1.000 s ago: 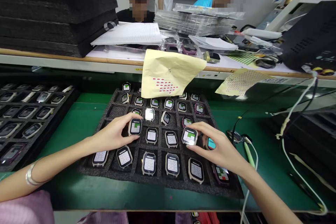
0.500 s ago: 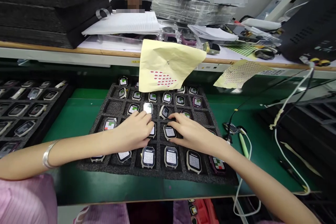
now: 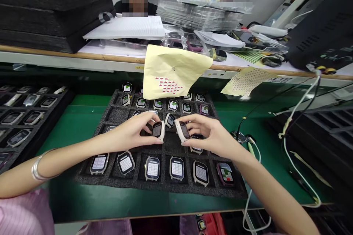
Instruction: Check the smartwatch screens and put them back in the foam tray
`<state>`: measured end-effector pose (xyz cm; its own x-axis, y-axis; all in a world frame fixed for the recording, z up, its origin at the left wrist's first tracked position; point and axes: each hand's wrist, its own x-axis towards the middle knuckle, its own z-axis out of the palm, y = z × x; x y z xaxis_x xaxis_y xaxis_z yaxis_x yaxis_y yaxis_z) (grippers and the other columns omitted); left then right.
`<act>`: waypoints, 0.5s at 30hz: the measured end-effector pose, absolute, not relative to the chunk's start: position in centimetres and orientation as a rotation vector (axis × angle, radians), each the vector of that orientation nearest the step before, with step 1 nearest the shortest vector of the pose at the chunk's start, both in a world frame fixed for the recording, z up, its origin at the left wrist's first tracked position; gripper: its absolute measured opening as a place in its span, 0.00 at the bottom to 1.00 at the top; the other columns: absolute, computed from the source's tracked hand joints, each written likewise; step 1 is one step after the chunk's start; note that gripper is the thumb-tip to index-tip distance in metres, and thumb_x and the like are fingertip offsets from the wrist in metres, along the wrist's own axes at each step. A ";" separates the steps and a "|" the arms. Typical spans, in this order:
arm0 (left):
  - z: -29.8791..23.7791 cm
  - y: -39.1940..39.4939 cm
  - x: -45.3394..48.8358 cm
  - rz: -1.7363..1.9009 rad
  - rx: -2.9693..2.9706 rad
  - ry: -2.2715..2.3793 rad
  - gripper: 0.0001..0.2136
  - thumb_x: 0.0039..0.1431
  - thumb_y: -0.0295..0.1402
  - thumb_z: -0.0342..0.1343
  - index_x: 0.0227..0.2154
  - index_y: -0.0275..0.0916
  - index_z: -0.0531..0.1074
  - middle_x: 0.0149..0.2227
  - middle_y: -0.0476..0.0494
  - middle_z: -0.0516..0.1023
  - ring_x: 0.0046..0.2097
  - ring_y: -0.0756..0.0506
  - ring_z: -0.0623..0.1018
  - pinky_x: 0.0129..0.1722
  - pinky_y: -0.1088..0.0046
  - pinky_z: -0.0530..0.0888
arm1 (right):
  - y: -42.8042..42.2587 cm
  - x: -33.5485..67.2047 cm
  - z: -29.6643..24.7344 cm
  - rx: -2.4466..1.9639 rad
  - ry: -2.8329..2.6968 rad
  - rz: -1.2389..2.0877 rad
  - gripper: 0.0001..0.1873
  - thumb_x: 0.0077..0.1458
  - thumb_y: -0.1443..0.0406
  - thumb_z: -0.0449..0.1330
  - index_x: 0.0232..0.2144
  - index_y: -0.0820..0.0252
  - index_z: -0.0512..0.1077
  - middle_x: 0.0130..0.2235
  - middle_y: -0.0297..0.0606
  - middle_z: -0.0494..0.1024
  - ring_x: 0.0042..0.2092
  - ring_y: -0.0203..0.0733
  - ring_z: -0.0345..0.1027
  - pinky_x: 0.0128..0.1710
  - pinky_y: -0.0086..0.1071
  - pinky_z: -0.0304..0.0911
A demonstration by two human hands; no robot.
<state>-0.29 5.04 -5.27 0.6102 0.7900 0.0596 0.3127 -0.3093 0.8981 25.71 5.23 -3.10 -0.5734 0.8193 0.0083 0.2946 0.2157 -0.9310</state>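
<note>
Between thumb and fingers, my left hand (image 3: 142, 129) grips a pale-cased smartwatch body (image 3: 158, 131) without a strap, tilted on edge. My right hand (image 3: 202, 130) pinches a second pale watch body (image 3: 182, 131), also tilted, its screen turned toward my right palm. Both are raised above a black foam tray (image 3: 171, 185) divided into square pockets. Most pockets carry watches with lit screens, such as the one in the front row (image 3: 177, 168) and a purple-cased one (image 3: 225, 173) at the right corner. My hands and wrists hide several pockets in the middle rows.
Another watch tray (image 3: 30, 125) lies to the left. Yellow sheets (image 3: 176, 71) hang from the shelf edge over the tray's back. White cable (image 3: 286, 147) loops at right. Black foam blocks (image 3: 55, 11) and clear plastic trays (image 3: 198, 13) fill the shelf; two people are beyond it.
Both hands have lifted a watch out of the middle-row pockets and tilted it up. The view has shifted slightly.
</note>
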 end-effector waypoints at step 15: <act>-5.1 4.2 1.6 0.899 0.874 0.709 0.19 0.46 0.19 0.61 0.41 0.41 0.66 0.37 0.46 0.79 0.36 0.51 0.74 0.38 0.77 0.68 | 5.2 23.2 -5.7 -0.971 -1.432 1.541 0.33 0.46 0.69 0.68 0.53 0.58 0.62 0.40 0.39 0.75 0.27 0.35 0.69 0.16 0.22 0.65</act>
